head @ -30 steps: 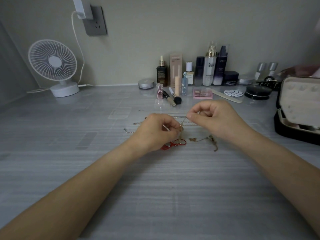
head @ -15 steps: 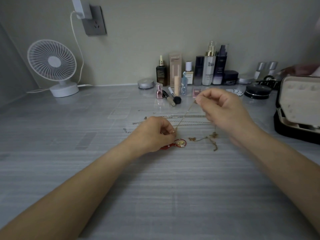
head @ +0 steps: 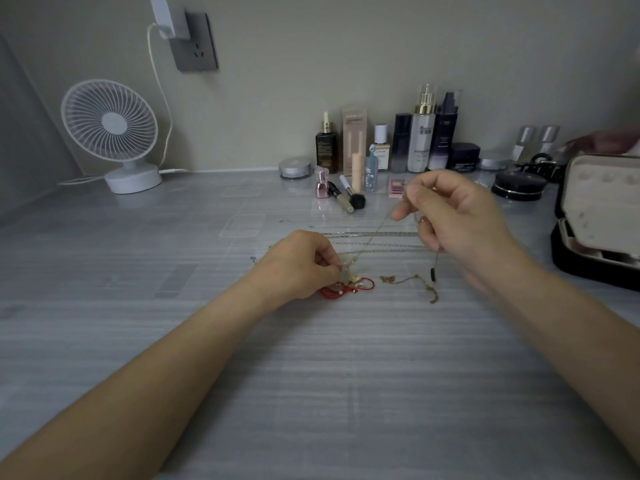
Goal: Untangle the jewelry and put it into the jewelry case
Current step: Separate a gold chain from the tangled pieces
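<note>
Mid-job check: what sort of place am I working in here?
Probably a home vanity or dressing table: skincare bottles lined up along the wall, a makeup brush lying in front of them, and an open jewelry case at the right edge.

Thin pale chain (head: 381,226) pulled taut on a slant: low end pinched in left grip (head: 298,265), high end pinched in right grip (head: 457,216). Tail with dark bead (head: 433,273) hangs below right grip. Red cord bracelet (head: 349,289) bunched on desk (head: 311,375), touching left grip, small pale beads on it. Gold chain (head: 410,280) loose just right of it. Silver chains (head: 381,251) laid straight side by side behind. Jewelry case (head: 602,209) far right, open, black shell, cream lining, lid raised.
</note>
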